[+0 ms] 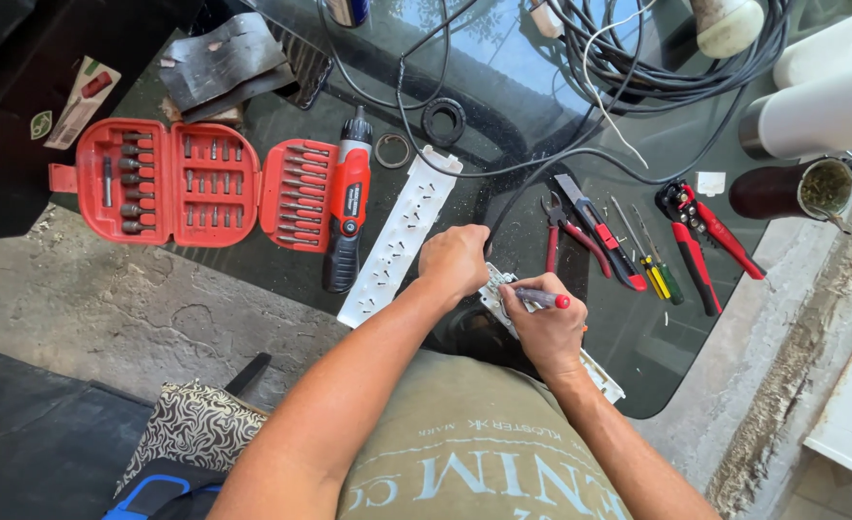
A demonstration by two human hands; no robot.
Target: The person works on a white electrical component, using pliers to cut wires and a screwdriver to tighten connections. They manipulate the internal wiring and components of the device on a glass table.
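My left hand [455, 262] is closed in a fist and presses down on one end of a white power strip base [602, 372] lying on the dark glass table [503, 106]. My right hand [544, 327] grips a small tool with a red-tipped handle [544, 299] and holds it against that strip beside my left hand. Just left of my hands lies the strip's white cover with rows of socket holes [397, 236]. Much of the base is hidden under my hands.
A red and black electric screwdriver [347, 207] and an open red bit case [199, 183] lie to the left. Pliers [589, 231], small screwdrivers [649, 265] and a red wire stripper [695, 241] lie to the right. Black cables [657, 67] coil at the top. A thermos [782, 191] stands at right.
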